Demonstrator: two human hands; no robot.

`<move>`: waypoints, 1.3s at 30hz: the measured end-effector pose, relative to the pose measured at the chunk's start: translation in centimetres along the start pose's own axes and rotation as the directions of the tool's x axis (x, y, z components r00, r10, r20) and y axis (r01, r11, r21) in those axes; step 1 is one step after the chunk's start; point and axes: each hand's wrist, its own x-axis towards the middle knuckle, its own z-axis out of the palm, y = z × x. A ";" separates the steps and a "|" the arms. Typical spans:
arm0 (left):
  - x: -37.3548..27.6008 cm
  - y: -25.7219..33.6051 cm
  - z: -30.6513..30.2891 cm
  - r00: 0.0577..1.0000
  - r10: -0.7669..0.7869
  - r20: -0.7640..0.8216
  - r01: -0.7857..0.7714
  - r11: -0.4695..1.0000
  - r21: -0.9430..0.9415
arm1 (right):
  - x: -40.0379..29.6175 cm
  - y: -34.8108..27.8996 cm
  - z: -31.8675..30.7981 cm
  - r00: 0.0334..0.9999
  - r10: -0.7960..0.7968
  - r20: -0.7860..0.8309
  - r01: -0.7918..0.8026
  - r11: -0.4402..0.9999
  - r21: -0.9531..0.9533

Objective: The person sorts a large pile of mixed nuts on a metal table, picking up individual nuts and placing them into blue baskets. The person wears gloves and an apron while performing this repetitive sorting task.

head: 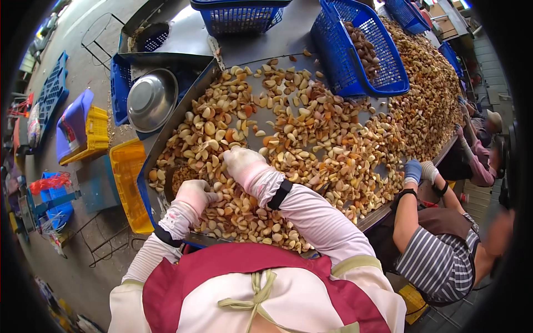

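Observation:
Cream, tan and orange nut-like pieces (316, 137) are spread over a metal sorting table (283, 43); their exact kind is unclear. Both my hands wear pale gloves and reach into them. My left hand (195, 195) is low at the table's left corner, fingers curled, beside a round opening (185, 181) with small brown bits in it. Farther forward and to the right, my right hand (245, 163) points down with its fingertips among the pieces. Whether either hand grips a piece is hidden by the gloves and the heap.
A blue basket (339, 66) of brown pieces stands on the table, another blue basket (237, 21) behind it. At left are a steel bowl (152, 98) and a yellow crate (129, 187). A co-worker's blue-gloved hand (412, 170) rests at the right table edge, with more people beyond.

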 end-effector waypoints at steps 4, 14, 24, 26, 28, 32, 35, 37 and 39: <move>1.5 -1.2 0.1 0.993 0.023 0.119 -0.038 0.991 0.125 | -0.5 0.1 -2.4 0.995 0.104 -0.004 -0.101 0.976 0.193; 5.1 -4.4 2.1 0.937 0.334 0.098 -0.339 0.812 0.475 | 3.7 -6.0 2.3 0.981 -0.175 -0.079 0.174 0.985 -0.023; -1.9 5.3 0.9 0.479 0.549 -0.685 -0.841 0.512 -0.178 | -3.3 -0.3 -0.1 0.914 -0.112 0.391 -0.394 -0.474 0.787; -1.8 6.0 -0.3 0.704 0.293 -0.647 -0.702 0.424 -0.572 | -4.0 -0.3 -2.9 0.969 0.046 0.242 -0.193 -0.470 0.861; -1.2 6.5 -1.0 0.555 0.212 -0.804 -0.769 0.499 -0.399 | -5.4 1.1 -10.6 0.986 0.162 -0.036 0.077 -0.256 0.964; 0.3 7.6 2.0 0.282 0.832 -0.478 -0.869 0.432 0.239 | -7.1 10.2 -22.7 0.660 0.481 -0.577 0.618 0.090 0.781; -1.2 9.4 3.3 0.429 0.872 -0.237 -0.748 0.490 0.448 | -8.7 14.8 -23.7 0.605 0.732 -0.313 0.410 0.051 0.911; -1.7 10.8 5.2 0.473 0.829 0.298 -0.723 0.172 0.669 | -9.3 14.5 -16.9 0.634 0.586 -0.504 0.100 0.584 0.805; -2.6 7.7 6.1 0.243 0.939 0.245 -0.825 0.067 0.561 | -10.5 11.2 -8.5 0.885 0.186 -0.427 -0.101 0.971 0.215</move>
